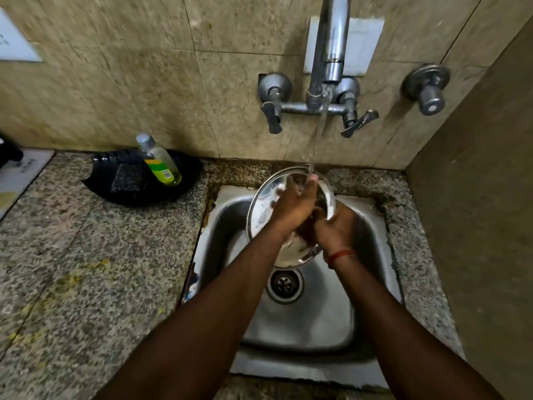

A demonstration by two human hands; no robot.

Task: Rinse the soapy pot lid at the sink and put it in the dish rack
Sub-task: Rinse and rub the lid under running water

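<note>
Over the sink (317,319), the pot lid (262,212) is tilted under the running tap (333,39). The right hand (336,226) grips its right rim, and the left hand (294,203) lies straight-fingered across its face, water hitting the fingertips (313,179).

No text, brand or number could be read anywhere. A green and yellow label (163,170) was seen on the clear bottle (158,157) standing well to the left of the left hand (291,206), but its print was too small and blurred to be made out. Dark marks were printed on a white sheet (20,173) much farther left of that hand, at the counter's edge, and could not be deciphered. Tiny marks on a white wall plate (14,41), far up and left, were equally illegible.
</note>
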